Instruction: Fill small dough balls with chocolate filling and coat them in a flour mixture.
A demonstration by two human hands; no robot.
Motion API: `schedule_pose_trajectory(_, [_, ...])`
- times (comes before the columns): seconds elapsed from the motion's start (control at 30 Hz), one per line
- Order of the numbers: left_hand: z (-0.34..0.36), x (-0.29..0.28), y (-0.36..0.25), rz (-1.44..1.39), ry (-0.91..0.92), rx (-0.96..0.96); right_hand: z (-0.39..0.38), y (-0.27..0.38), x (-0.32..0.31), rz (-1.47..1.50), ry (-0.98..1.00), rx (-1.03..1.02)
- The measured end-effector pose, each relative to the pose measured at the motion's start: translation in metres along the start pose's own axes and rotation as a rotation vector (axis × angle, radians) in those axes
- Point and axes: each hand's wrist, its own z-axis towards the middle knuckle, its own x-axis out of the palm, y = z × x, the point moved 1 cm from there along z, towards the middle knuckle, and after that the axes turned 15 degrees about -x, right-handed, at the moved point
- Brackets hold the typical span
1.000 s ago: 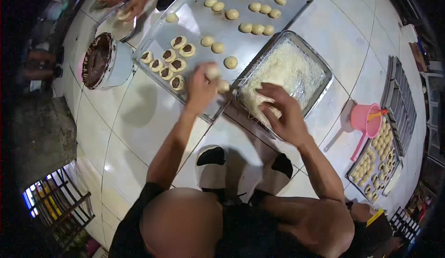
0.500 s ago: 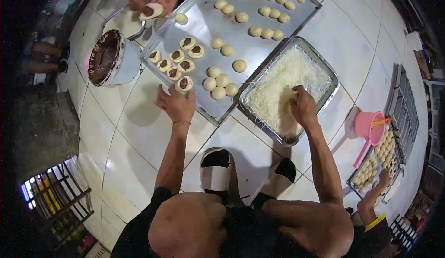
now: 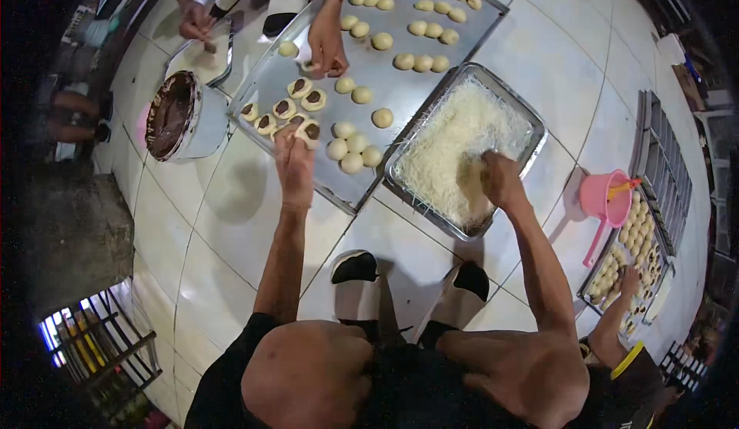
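Note:
My left hand (image 3: 294,169) reaches the near edge of a large metal tray (image 3: 342,186). Its fingers are closed on a flattened dough piece (image 3: 309,133) topped with brown filling. Several similar filled pieces lie just beyond it, one partly behind my fingers. Right of them, plain dough balls (image 3: 356,142) sit in a cluster. My right hand (image 3: 502,179) dips into a pile of pale grated cheese (image 3: 469,132) in a rectangular metal pan (image 3: 536,140). Its fingers are bent together around some shreds, the tips partly hidden.
Another person's hand (image 3: 327,48) touches the large tray; their other hand (image 3: 197,24) holds a brown lump over a small tray (image 3: 229,53). A bucket of brown filling (image 3: 204,117) stands left. A pink dipper (image 3: 605,198) and another person's hand (image 3: 630,281) are right, near a dough-filled tray (image 3: 589,294).
My left hand has moved from beside the tray onto the filled dough piece. My right hand stays in the cheese. The other person's hands have separated, one coming down to the large tray.

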Motion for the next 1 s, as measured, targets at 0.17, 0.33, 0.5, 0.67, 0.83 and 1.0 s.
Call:
schedule_pose_trajectory(0.17, [-0.030, 0.088, 0.018, -0.482, 0.294, -0.455, 0.020, 0.022, -0.016, 0.356, -0.110, 0.338])
schedule_pose_trajectory(0.33, [-0.044, 0.131, 0.053, -0.488, 0.311, -0.802, 0.058, 0.092, -0.043, 0.403, -0.075, 0.294])
schedule_pose_trajectory(0.5, [-0.057, 0.154, 0.065, 0.089, 0.399, -0.558, 0.062, 0.110, -0.008, 0.178, -0.200, 0.045])
schedule_pose_trajectory(0.67, [-0.058, 0.152, 0.045, -0.086, 0.458, -0.569, 0.049, 0.097, -0.015, 0.136, -0.552, -0.138])
schedule_pose_trajectory(0.83, [-0.056, 0.143, 0.030, 0.063, 0.466, -0.695, 0.035, 0.095, -0.017, 0.479, -0.178, -0.004])
schedule_pose_trajectory(1.0, [-0.065, 0.154, 0.010, 1.011, 0.493, 0.183, 0.050, 0.106, -0.018, 0.284, -0.375, -0.459])
